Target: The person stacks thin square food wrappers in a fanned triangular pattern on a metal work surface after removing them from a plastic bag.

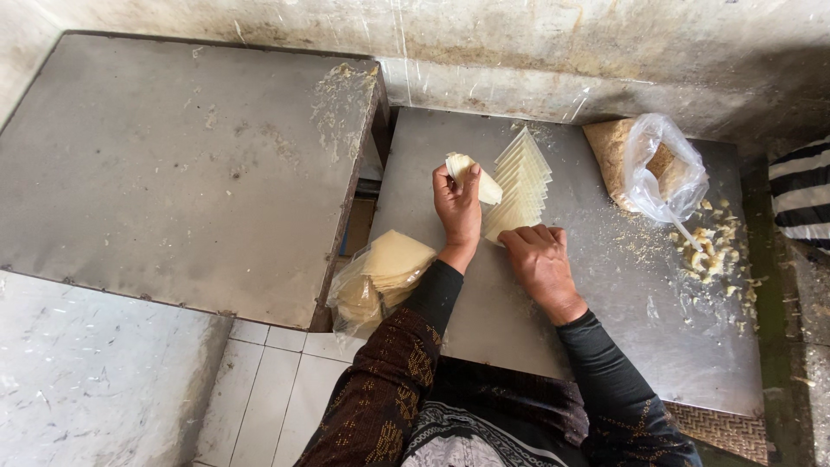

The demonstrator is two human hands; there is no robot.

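My left hand [458, 207] is raised over the metal table [605, 320] and grips a folded pale dough wrapper [474, 175] between its fingers. My right hand [538, 262] rests palm down on the near end of a fanned row of square pale wrappers [519, 183] spread across the table. Both arms wear dark sleeves.
A plastic bag of stacked wrappers [380, 281] lies at the table's left edge. At the back right sits a clear bag [659, 169] with brown filling, with crumbs and a small white stick [705, 251] beside it. A second, higher metal table [173, 164] stands left. A striped cloth [800, 190] is at far right.
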